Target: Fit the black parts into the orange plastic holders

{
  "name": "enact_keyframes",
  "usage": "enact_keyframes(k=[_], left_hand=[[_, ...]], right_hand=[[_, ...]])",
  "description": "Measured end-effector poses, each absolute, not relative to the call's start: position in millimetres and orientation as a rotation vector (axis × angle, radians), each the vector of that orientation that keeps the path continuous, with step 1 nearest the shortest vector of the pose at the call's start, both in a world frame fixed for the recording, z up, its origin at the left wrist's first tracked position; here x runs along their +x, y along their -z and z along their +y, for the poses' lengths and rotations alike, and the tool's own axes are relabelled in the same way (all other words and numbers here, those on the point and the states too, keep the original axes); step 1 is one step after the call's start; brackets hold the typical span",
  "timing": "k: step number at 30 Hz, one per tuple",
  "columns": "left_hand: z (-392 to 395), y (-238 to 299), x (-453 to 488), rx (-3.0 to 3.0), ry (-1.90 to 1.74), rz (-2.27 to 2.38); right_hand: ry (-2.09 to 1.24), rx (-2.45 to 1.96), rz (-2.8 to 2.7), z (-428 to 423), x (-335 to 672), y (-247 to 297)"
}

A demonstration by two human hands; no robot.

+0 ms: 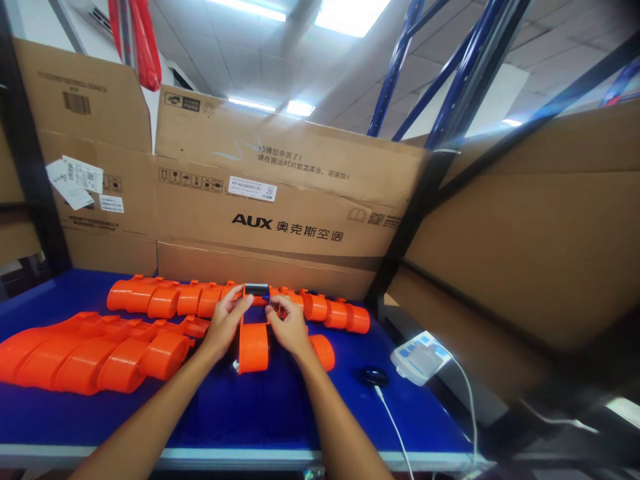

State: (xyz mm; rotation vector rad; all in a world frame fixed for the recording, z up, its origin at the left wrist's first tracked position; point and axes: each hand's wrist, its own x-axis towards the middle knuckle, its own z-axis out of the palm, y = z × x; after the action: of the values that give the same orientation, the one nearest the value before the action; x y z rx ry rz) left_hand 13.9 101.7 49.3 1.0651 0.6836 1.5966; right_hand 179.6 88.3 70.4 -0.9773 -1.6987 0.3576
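Note:
An orange tape dispenser (253, 347) is between my two hands, its rounded body hanging low and a black strip along its top edge. My left hand (227, 321) grips its left side, with the thumb near the black strip. On the other side my right hand (290, 325) pinches near a small dark blue part at the top; its fingertips are partly hidden. Another orange dispenser (323, 352) lies on the table just behind my right wrist. To the left, a row of like dispensers (120, 360) rests close to my left forearm.
A second row of orange dispensers (190, 298) runs along the back of the blue table (240, 413), before a printed cardboard panel (280, 200). At right are a black mouse-shaped device (374, 377) with a white cable and a white power strip (421, 357). Dark posts frame the table.

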Motion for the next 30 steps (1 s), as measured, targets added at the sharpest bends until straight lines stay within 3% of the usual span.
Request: enact_keyframes(k=[10, 30], left_hand=[[98, -55, 15, 1.109, -1.647, 0.653], [91, -60, 11, 0.906, -1.56, 0.536]], right_hand=[[-0.542, -0.981, -1.703, 83, 174, -74], [-0.556, -0.988, -1.532, 86, 168, -65]])
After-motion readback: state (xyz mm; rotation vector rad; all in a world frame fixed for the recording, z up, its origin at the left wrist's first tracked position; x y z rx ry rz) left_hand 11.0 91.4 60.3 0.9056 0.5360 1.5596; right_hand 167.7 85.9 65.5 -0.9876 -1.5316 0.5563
